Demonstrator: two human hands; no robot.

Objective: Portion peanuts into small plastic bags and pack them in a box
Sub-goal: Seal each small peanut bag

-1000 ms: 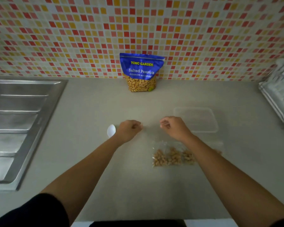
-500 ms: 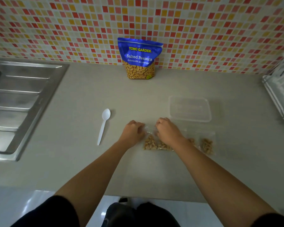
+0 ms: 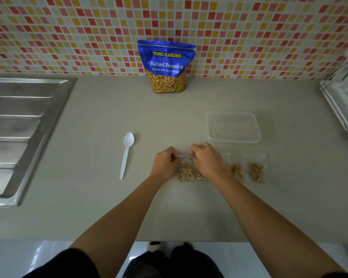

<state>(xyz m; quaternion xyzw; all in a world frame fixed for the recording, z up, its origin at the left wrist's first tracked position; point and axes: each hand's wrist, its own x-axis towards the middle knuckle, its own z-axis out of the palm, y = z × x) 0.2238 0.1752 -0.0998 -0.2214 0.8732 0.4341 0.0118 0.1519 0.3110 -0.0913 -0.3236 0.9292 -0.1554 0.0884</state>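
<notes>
Peanuts point(image 3: 186, 173) sit low in a small plastic bag point(image 3: 183, 156) on the worktop point(image 3: 88, 197) near the clear box point(image 3: 234, 140), as left hand point(image 3: 164, 164) and right hand point(image 3: 206, 159) pinch its top strip, probably the firmest hold on a light, limp, slippery pouch.

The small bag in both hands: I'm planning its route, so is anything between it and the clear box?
Nothing visible. Only bare counter separates the small bag from the clear box; two other filled bags lie to its right, off that path.
</notes>
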